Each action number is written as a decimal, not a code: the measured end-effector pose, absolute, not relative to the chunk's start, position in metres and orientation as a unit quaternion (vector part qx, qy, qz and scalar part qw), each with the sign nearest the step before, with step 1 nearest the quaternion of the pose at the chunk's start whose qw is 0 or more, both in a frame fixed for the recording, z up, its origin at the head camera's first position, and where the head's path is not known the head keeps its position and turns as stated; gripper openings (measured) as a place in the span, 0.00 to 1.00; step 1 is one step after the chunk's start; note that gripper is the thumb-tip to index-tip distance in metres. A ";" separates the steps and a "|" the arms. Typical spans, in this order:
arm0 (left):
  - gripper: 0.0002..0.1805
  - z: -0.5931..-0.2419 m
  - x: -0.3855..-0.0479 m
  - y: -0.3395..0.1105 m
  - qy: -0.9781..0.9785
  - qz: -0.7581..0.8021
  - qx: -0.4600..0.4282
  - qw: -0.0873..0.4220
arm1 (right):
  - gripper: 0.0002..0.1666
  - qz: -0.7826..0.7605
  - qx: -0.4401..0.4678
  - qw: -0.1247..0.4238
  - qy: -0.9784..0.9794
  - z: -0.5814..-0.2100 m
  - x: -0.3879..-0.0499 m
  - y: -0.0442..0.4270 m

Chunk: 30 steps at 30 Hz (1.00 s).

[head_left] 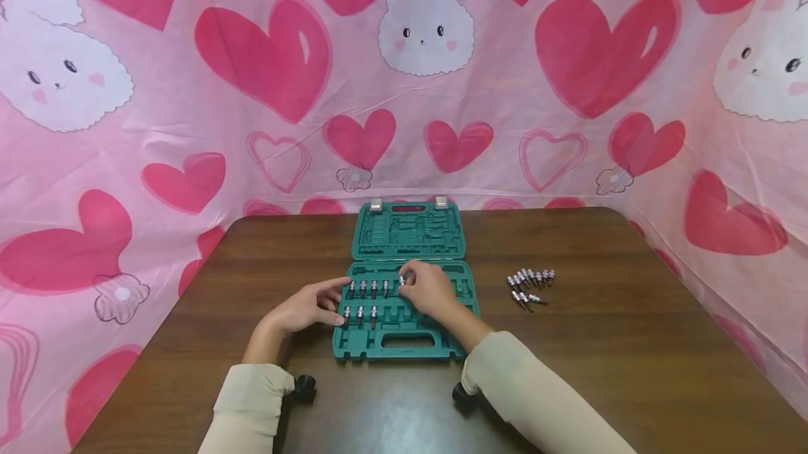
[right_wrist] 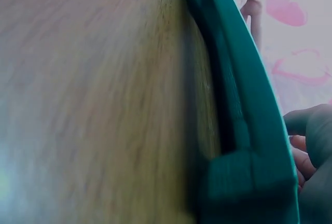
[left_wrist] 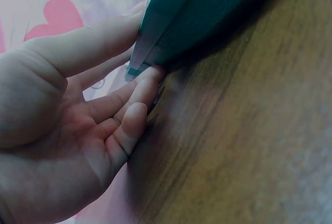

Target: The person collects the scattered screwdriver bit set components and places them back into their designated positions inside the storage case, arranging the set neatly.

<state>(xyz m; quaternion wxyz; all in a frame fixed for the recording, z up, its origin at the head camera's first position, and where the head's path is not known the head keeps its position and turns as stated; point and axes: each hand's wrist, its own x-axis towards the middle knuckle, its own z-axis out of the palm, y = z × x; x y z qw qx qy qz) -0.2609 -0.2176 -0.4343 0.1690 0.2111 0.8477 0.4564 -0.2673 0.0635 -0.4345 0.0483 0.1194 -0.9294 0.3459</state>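
Note:
On the table lies an opened green tool case (head_left: 463,352). In its upper row stand several silver bit sockets (head_left: 374,289), and three more bit sockets (head_left: 360,316) are in the row below. My right hand (head_left: 429,289) is over the case, pinching a bit socket (head_left: 402,280) between thumb and fingers, right of the upper row. The left hand (head_left: 306,306) touches the case's left edge with thumb and fingers spread apart. In the left wrist view, the thumb (left_wrist: 98,45) meets the green edge. The right wrist view shows part of the right hand beyond the case wall; the socket is hidden there.
Several loose bit sockets (head_left: 530,277) lie in a cluster on the wooden table (head_left: 587,342), right of the case. The case lid (head_left: 410,229) leans back behind the tray. A pink heart-patterned cloth (head_left: 404,103) hangs around the table.

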 end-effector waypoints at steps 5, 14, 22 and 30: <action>0.43 -0.435 -0.261 -0.218 0.845 0.460 0.213 0.170 | 0.10 0.319 0.104 0.044 -0.941 -0.434 -0.267 0.059; 0.43 -0.435 -0.261 -0.218 0.847 0.455 0.215 0.169 | 0.10 0.315 0.111 0.049 -0.941 -0.433 -0.263 0.052; 0.43 -0.435 -0.262 -0.219 0.850 0.451 0.214 0.167 | 0.09 0.301 0.096 0.051 -0.947 -0.433 -0.266 0.049; 0.43 -0.434 -0.262 -0.218 0.850 0.450 0.216 0.169 | 0.04 0.299 0.091 0.061 -0.948 -0.434 -0.269 0.049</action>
